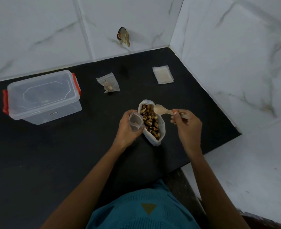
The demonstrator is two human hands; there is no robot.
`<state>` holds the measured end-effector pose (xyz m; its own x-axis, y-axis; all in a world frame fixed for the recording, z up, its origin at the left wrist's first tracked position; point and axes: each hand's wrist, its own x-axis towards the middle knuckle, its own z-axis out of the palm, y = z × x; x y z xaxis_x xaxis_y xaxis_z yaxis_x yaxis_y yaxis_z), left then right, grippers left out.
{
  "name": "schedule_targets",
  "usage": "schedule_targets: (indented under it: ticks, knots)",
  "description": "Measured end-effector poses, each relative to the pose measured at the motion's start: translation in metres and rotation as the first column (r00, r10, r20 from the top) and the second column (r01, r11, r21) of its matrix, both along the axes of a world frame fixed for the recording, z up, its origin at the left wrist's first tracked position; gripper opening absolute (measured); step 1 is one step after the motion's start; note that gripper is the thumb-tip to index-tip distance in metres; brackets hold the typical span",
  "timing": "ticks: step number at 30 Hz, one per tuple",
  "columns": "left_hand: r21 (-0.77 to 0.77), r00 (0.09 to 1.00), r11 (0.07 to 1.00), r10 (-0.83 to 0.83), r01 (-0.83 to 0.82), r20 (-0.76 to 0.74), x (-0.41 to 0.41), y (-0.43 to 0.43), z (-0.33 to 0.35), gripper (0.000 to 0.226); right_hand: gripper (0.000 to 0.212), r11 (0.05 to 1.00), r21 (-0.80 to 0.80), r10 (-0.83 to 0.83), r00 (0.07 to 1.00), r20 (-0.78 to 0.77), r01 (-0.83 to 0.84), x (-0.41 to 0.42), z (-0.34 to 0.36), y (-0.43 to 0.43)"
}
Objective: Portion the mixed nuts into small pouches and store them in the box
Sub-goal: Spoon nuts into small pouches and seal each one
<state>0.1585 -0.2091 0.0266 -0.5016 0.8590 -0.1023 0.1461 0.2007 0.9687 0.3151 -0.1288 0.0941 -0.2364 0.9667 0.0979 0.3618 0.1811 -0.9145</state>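
Observation:
A large white bag of mixed nuts [150, 123] lies open on the black counter. My left hand [128, 128] grips a small clear pouch [135, 121] just left of the bag, its mouth held open, with a few nuts inside. My right hand [186, 121] pinches the handle of a wooden spoon [162, 110]; the spoon's empty bowl hovers over the top of the bag. A filled small pouch [108, 84] lies farther back. The clear storage box [42, 96] with red clips stands at the left, lid on.
A stack of empty flat pouches [163, 75] lies at the back right. The black counter [70, 154] ends at white marble walls behind and to the right; its right edge drops off near my right arm. A dark scrap [124, 36] sticks to the back wall.

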Motion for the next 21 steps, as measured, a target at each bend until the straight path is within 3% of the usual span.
schedule_targets:
  ticks: [5, 11, 15, 21]
  knots:
    - [-0.140, 0.999, 0.989, -0.049, 0.046, -0.019, -0.001, 0.003, -0.004, 0.063, 0.015, 0.997, 0.042, 0.048, 0.978, 0.201, -0.058, 0.002, -0.031, -0.001]
    - [-0.179, 0.996, 0.981, -0.065, 0.075, 0.061, 0.002, 0.004, 0.007, 0.063, 0.019, 0.996, -0.042, 0.090, 0.968, 0.234, -0.083, -0.007, -0.050, -0.005]
    - [-0.195, 0.986, 0.977, -0.052, 0.083, 0.159, 0.003, 0.003, 0.008, 0.056, 0.019, 0.996, -0.092, 0.036, 0.986, 0.163, -0.021, -0.011, -0.058, -0.004]
    - [-0.184, 0.976, 0.978, -0.062, 0.102, 0.208, 0.002, 0.004, 0.004, 0.052, 0.016, 0.921, -0.361, -0.148, 0.988, 0.030, 0.149, -0.010, -0.057, 0.013]
